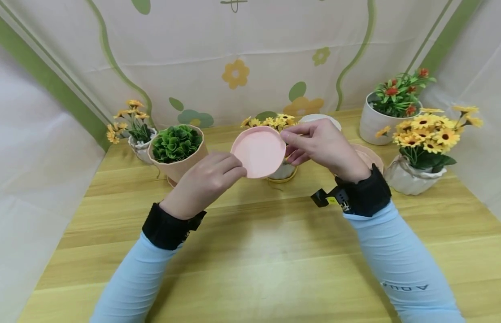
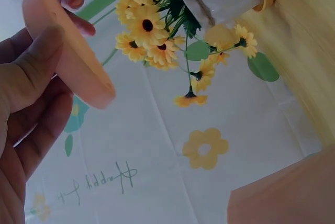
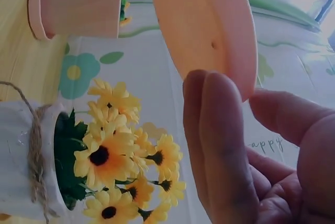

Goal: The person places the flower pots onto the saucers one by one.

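Observation:
Both hands hold a round, shallow pink saucer (image 1: 259, 152) in the air, its rim raised all around. My left hand (image 1: 207, 181) pinches the lower left edge, with the thumb across the saucer's side (image 2: 70, 56) in the left wrist view. On the opposite edge, my right hand (image 1: 320, 148) grips the rim between thumb and fingers; the right wrist view shows small bumps or holes on the saucer's face (image 3: 196, 30). Behind the saucer stands a white pot of yellow daisies (image 3: 99, 156), partly hidden in the head view, on a yellow saucer (image 1: 281, 180).
Left of the hands are a pink pot (image 1: 179, 167) with leafy greenery and a small pot of orange flowers (image 1: 140, 150). On the right stand a red-flowered white pot (image 1: 377, 128), a daisy pot (image 1: 413, 177), a pink saucer (image 1: 370, 156) and a white round piece (image 1: 320, 118).

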Demonstrator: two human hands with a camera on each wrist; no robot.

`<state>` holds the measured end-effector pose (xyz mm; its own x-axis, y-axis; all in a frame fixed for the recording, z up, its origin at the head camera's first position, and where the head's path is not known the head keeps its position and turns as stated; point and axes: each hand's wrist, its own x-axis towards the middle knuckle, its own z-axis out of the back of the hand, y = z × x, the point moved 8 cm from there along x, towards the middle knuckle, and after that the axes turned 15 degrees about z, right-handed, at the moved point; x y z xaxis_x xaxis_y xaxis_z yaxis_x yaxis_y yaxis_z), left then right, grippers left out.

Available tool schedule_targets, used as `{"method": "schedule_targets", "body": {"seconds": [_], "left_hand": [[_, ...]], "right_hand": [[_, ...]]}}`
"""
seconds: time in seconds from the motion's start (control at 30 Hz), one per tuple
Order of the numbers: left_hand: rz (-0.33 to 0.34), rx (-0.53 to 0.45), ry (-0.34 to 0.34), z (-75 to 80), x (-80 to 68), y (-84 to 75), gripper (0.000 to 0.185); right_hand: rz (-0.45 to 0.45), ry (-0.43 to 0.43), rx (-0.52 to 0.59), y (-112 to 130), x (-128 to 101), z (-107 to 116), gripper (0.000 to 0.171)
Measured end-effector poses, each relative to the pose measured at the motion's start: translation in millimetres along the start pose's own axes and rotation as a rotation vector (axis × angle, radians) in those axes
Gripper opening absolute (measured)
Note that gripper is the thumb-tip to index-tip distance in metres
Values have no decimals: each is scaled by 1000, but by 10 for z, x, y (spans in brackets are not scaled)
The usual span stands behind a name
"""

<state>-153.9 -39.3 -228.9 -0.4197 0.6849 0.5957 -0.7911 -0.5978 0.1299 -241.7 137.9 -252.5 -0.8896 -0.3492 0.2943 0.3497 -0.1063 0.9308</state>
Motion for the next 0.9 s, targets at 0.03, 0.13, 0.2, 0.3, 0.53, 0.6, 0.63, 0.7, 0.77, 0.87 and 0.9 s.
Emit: {"method": "schedule_targets", "body": {"seconds": [0.03, 0.13, 0.2, 0.3, 0.53, 0.6, 0.63, 0.7, 0.77, 0.87, 0.9], "left_hand": [[-6, 3, -1, 0, -11, -8, 9], [-11, 3, 6, 1, -29, -11, 9], [2, -37, 4, 19, -26, 10, 10], [29, -150, -29, 89, -11, 58, 9], [451, -431, -175, 285, -32, 474, 16], [697, -533, -101, 218, -114, 671, 24], [814, -592, -40, 158, -170, 752, 28], [1008, -680, 112, 18, -290, 861, 36], [1104, -738, 265, -106, -382, 900, 40], [1137, -756, 373, -190, -444, 931, 37], [1138, -755, 386, -198, -457, 942, 35]], "right_hand": [[-7, 16, -9, -5, -4, -12, 39], [-22, 54, -42, -14, -15, -41, 36], [-17, 61, -63, -6, -19, -53, 34], [7, 35, -84, 15, -13, -63, 32], [92, -55, -172, 100, 3, -78, 25], [108, -61, -174, 111, 6, -99, 24], [111, -62, -174, 108, 5, -113, 24], [119, -59, -170, 105, 5, -150, 24], [124, -56, -173, 97, 5, -190, 24], [121, -49, -180, 79, 3, -260, 24], [120, -45, -182, 73, 3, -287, 24]]}}
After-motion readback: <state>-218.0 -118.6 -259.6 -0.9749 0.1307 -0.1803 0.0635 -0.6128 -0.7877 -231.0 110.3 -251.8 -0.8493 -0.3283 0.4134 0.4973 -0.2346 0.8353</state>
